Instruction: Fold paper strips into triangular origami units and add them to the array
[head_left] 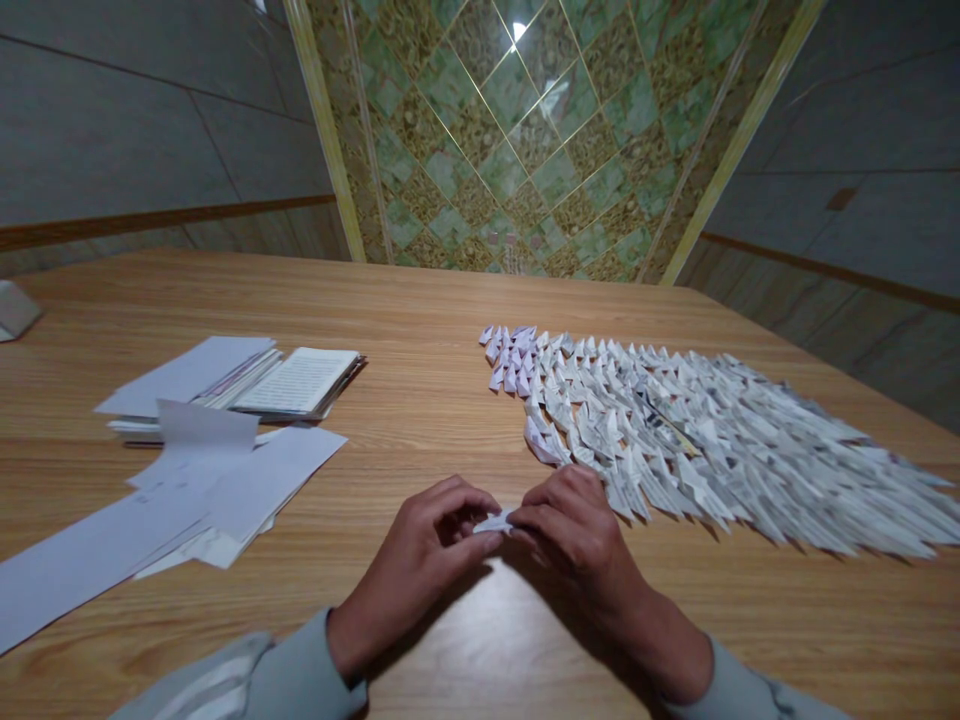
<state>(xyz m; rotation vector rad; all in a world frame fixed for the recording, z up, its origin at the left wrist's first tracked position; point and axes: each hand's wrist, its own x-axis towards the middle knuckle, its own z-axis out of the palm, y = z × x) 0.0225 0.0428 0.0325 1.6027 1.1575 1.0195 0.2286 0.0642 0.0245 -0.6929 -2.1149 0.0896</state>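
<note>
Between my two hands is a small folded piece of white paper [492,523], held just above the table near its front. My left hand [439,535] pinches its left end between thumb and fingers. At the other end, my right hand [574,530] grips it with bent fingers, which hide part of the paper. Just beyond my right hand begin rows of small folded paper boats [637,430], mostly white with printing. A few lilac ones [512,360] stand at the far left corner of these rows.
On the left of the wooden table [420,400] lie loose white sheets [277,480], some overlapping. Behind them are a stack of papers [195,375] and a printed pad of pages [300,380]. A pale box-like object [15,310] sits at the far left edge.
</note>
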